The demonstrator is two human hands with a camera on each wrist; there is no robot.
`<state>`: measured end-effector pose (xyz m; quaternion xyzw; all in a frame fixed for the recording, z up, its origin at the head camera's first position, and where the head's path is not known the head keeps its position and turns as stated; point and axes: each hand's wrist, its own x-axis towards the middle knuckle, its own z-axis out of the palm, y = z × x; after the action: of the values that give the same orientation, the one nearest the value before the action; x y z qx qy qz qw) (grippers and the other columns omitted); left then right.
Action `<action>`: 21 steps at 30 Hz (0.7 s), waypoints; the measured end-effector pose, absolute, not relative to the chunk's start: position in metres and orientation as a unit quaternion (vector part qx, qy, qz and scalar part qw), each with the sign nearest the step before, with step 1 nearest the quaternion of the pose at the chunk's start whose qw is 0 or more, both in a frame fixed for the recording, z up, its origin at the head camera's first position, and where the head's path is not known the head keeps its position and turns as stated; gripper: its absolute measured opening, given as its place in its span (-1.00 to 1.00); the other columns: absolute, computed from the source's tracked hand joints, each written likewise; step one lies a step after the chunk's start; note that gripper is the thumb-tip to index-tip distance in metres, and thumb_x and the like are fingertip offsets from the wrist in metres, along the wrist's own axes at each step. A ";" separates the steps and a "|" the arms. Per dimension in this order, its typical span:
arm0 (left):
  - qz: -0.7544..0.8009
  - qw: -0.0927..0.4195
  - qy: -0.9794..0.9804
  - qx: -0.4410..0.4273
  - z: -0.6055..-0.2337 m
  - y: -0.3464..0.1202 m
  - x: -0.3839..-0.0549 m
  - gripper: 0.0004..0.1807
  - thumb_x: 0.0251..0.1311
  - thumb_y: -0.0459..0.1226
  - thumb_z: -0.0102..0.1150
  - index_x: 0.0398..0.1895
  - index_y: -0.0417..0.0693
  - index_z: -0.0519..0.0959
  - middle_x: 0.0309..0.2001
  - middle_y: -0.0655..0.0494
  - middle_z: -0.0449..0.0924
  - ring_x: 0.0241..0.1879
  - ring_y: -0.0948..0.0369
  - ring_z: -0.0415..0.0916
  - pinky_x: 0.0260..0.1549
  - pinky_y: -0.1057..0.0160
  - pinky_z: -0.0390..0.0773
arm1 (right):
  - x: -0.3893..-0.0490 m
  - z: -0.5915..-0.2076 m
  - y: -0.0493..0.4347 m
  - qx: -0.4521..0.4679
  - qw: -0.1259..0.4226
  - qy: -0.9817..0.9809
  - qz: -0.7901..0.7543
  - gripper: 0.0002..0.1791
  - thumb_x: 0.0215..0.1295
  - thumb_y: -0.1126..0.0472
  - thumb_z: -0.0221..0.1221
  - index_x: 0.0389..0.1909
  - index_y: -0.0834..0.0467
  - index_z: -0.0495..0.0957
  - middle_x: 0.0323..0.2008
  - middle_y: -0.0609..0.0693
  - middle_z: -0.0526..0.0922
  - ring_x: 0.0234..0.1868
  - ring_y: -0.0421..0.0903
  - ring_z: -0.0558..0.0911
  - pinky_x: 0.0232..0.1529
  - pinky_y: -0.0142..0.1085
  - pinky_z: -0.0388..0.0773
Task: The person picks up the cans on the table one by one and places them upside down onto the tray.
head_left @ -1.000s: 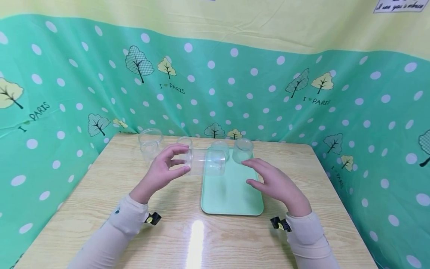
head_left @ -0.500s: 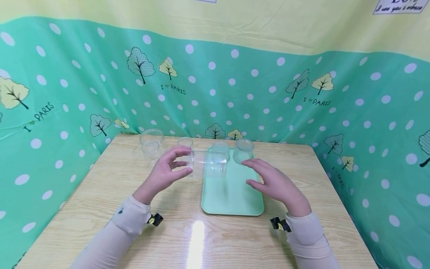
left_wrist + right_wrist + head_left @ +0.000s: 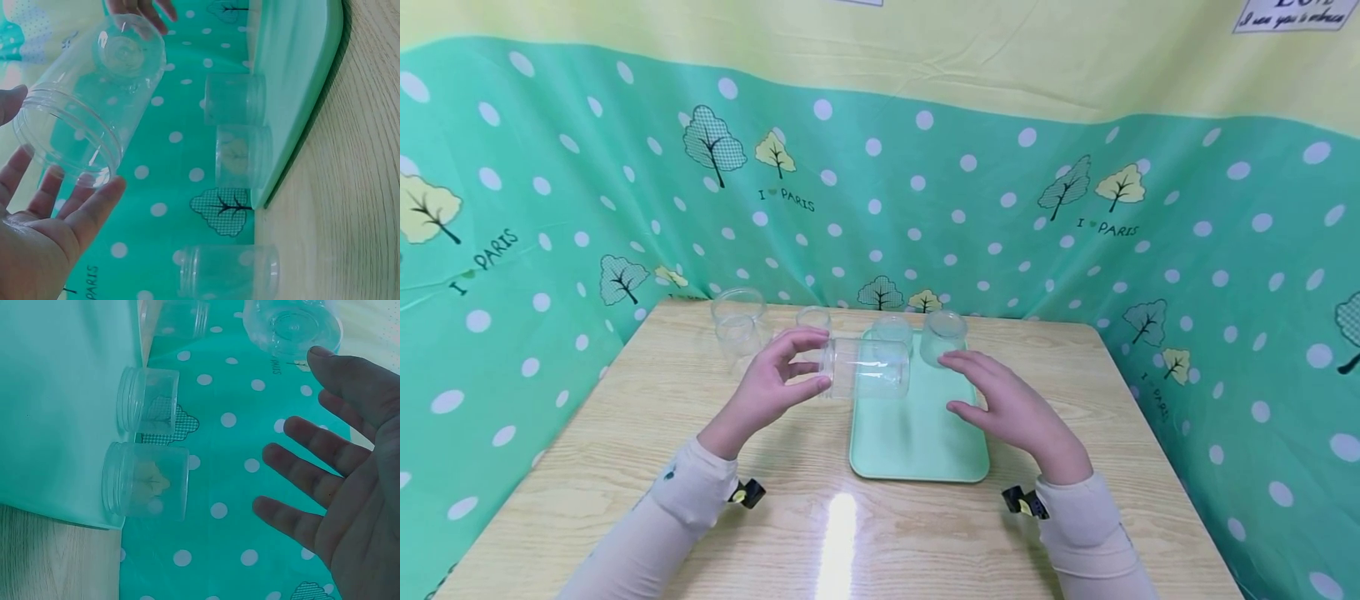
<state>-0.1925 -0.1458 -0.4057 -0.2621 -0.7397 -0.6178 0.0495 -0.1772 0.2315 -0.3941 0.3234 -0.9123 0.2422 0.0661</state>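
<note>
A clear plastic jar [image 3: 872, 368] lies sideways in the air over the left part of a green tray [image 3: 925, 442]. My left hand [image 3: 763, 385] grips it round its threaded mouth, thumb on one side and fingers on the other, as the left wrist view shows. The jar's base points right, toward my right hand [image 3: 1018, 408]. That hand hovers over the tray's right side with fingers spread and holds nothing. Behind it, two smaller clear jars, a right one [image 3: 150, 481] and a left one [image 3: 150, 400], stand mouth-down at the tray's far end.
Left of the tray, a small clear jar [image 3: 228, 269] stands upright on the wooden table [image 3: 917, 542]. Farther left are a wide clear container [image 3: 739, 302] and a smaller one [image 3: 737, 335] in front of it. A patterned green cloth [image 3: 880, 200] hangs behind the table and along both sides.
My left hand has shifted slightly to the right and nearer with the jar in its grip. My right hand has stayed almost still.
</note>
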 end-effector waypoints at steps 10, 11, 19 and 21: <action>-0.622 0.050 -0.734 -0.268 -0.408 -0.143 -0.192 -0.41 0.15 -0.40 0.47 0.27 -0.05 0.51 0.34 0.05 0.43 0.31 0.11 0.43 0.17 -0.04 0.62 | -0.177 -0.396 0.230 0.322 0.070 -0.909 0.256 -0.23 0.34 0.03 0.37 0.52 -0.09 0.29 0.49 -0.09 0.31 0.50 -0.01 0.33 0.43 0.02 0.40; -0.623 0.050 -0.733 -0.269 -0.408 -0.143 -0.192 -0.41 0.15 -0.41 0.47 0.27 -0.05 0.51 0.34 0.03 0.43 0.31 0.12 0.43 0.17 -0.04 0.62 | -0.177 -0.397 0.229 0.322 0.071 -0.908 0.259 -0.22 0.34 0.03 0.37 0.53 -0.09 0.28 0.50 -0.09 0.30 0.50 -0.01 0.32 0.43 0.02 0.39; -0.642 0.047 -0.714 -0.276 -0.409 -0.140 -0.192 -0.41 0.16 -0.48 0.42 0.27 -0.17 0.49 0.35 -0.09 0.40 0.30 0.15 0.44 0.16 0.05 0.64 | -0.178 -0.401 0.222 0.328 0.069 -0.892 0.302 -0.12 0.31 -0.02 0.39 0.58 -0.15 0.18 0.57 -0.10 0.16 0.54 0.01 0.26 0.43 0.07 0.39; -0.647 0.044 -0.709 -0.277 -0.409 -0.140 -0.192 -0.42 0.16 -0.49 0.42 0.27 -0.18 0.48 0.34 -0.08 0.40 0.30 0.15 0.44 0.15 0.08 0.64 | -0.178 -0.401 0.220 0.334 0.065 -0.886 0.315 -0.11 0.31 -0.01 0.39 0.59 -0.13 0.17 0.58 -0.08 0.15 0.54 0.02 0.27 0.43 0.08 0.38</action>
<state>-0.1919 -0.1402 -0.4093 -0.2774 -0.7091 -0.6468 0.0439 -0.1777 0.2200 -0.4014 0.3345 -0.8857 0.3152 0.0652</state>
